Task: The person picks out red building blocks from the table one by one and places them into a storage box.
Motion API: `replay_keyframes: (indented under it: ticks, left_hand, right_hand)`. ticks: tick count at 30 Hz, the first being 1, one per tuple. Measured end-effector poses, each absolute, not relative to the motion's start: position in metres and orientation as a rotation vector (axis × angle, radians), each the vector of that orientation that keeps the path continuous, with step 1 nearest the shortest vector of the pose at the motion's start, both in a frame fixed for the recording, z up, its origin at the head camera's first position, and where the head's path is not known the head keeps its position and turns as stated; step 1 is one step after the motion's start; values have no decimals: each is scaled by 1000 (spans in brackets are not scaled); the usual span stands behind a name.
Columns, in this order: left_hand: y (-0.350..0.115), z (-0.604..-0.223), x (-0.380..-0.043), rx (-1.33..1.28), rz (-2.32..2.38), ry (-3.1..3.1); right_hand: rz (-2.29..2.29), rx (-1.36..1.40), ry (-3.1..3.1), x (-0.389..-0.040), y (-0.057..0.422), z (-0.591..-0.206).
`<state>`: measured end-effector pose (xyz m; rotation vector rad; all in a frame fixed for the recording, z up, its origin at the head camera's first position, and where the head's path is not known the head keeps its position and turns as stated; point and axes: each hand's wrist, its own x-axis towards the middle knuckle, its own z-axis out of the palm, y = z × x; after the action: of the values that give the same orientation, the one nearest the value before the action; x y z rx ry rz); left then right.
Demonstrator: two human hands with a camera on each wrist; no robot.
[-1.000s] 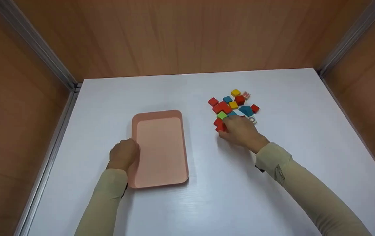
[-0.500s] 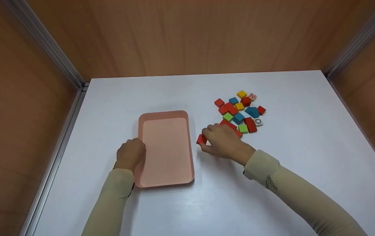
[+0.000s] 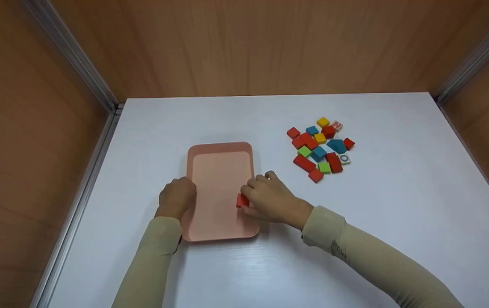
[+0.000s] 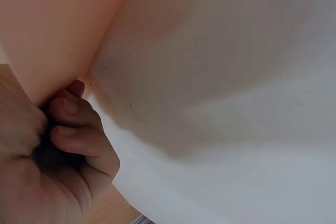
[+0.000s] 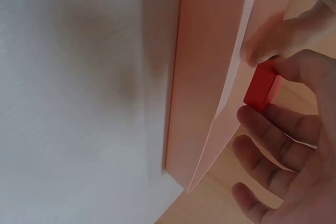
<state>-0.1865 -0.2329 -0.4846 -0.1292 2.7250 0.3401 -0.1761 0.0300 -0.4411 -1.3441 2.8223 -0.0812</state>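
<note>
A shallow pink tray lies on the white table, its inside bare apart from shadow. At its left rim my left hand grips the wall; the left wrist view shows curled fingers against the tray's side. Over the right part of the tray, my right hand holds a small red block. The right wrist view has this red block pinched between thumb and fingers, near the tray's rim, with the other fingers spread loosely.
Right of the tray lies a loose cluster of small blocks: several red ones, green, blue, yellow and a white tile with a ring. Wooden walls enclose the table at the back and sides.
My right hand has taken the red block from the cluster and carried it left and nearer, over the tray. The left hand stays at the tray's rim. The head view has shifted slightly.
</note>
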Motion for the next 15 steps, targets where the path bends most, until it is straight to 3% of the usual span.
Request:
replay_keyframes:
  ticks: [15]
  left_hand:
    - [-234,-489,-188,-230,450,2709]
  right_hand:
    - [-32,-1346,2725,-164,19,-470]
